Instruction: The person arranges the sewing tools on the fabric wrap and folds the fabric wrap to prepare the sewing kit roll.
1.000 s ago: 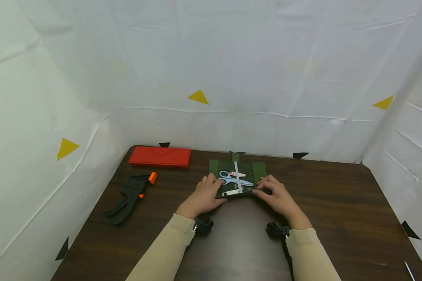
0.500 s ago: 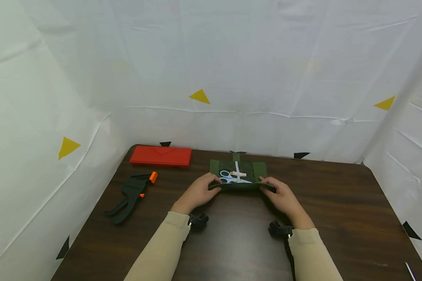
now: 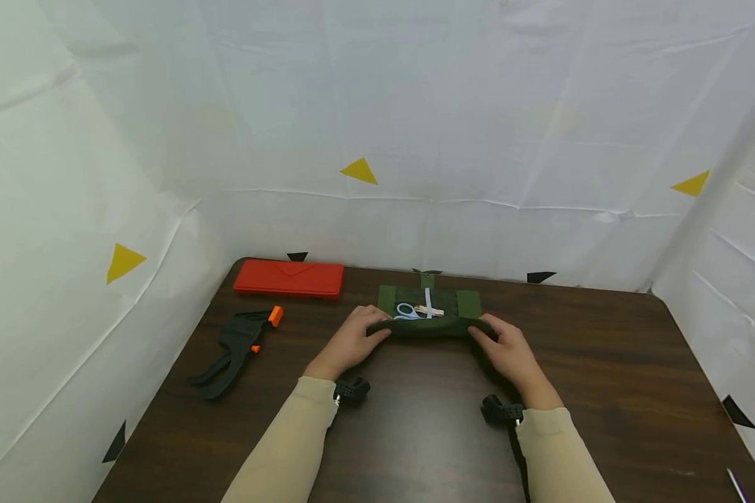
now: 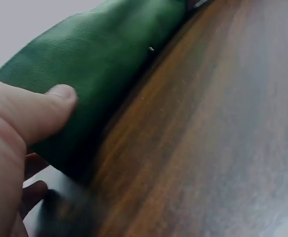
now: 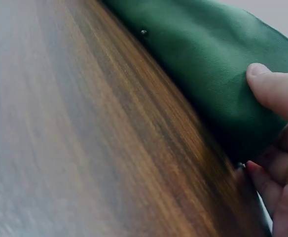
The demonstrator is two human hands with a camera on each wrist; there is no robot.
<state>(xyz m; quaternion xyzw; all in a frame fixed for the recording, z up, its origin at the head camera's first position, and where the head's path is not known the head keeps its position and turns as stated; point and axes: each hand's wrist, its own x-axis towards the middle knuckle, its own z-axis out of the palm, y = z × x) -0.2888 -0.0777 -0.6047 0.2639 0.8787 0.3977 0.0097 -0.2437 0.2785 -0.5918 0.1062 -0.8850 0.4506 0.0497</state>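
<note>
A green folding kit case [image 3: 430,328] lies near the back of the table, its near panel raised and folding over the inside. Light blue scissors [image 3: 405,311] sit inside, partly covered by that panel, under a white strap [image 3: 428,302]. A small pale item [image 3: 438,311] is beside the strap. My left hand [image 3: 350,342] pinches the panel's left end, thumb on its outer face. The right hand [image 3: 508,353] holds the opposite end likewise, its thumb [image 5: 270,86] pressed on the green material [image 5: 203,54]. A small metal stud [image 5: 144,32] shows on the panel.
A red envelope-style case [image 3: 289,278] lies at the back left of the dark wooden table [image 3: 604,363]. Nearer, a black clamp with orange pads [image 3: 234,349] rests on the left side. A pen-like stick [image 3: 735,485] is at the right front edge. White sheeting stands behind.
Both hands have gone from lying at the flat case to gripping its near corners. The near panel has been lifted and folded away from me, covering the white-handled tool and part of the scissors.
</note>
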